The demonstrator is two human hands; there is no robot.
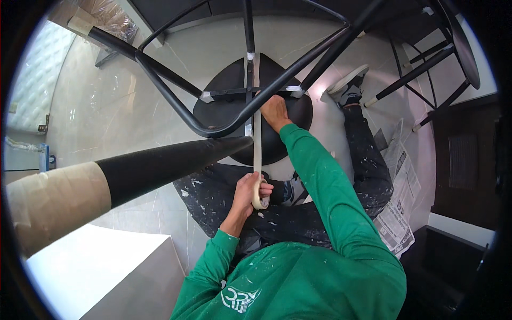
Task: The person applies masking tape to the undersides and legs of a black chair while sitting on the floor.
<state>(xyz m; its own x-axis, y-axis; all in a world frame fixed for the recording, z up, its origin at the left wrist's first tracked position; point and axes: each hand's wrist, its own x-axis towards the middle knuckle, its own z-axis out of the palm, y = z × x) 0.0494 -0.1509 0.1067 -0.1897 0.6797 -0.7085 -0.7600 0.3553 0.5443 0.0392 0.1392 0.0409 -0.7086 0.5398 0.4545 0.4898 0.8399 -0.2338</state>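
The left hand (pixel 245 193) held a masking tape roll (pixel 257 199), its strip (pixel 257 157) running forward past the right hand (pixel 275 112) at the crossbar (pixel 229 92) of an upturned black stool (pixel 272 146). A tape-wrapped leg (pixel 154 164) jutted leftward of both hands; newspaper (pixel 399 210) lay rightward.

Black bar stools (pixel 226 79): two are showing. Of the nearer stool, four legs (pixel 165 166), one seat (pixel 226 109), one footrest ring (pixel 216 131) and two tape-wrapped leg ends (pixel 58 205) are showing. Masking-tape rolls (pixel 256 197): one is appearing. Bare hands: two are showing, one left hand (pixel 246 193), one right hand (pixel 274 112). Shoes (pixel 349 85): two are showing. Green long-sleeved tops (pixel 309 277): one is being worn.
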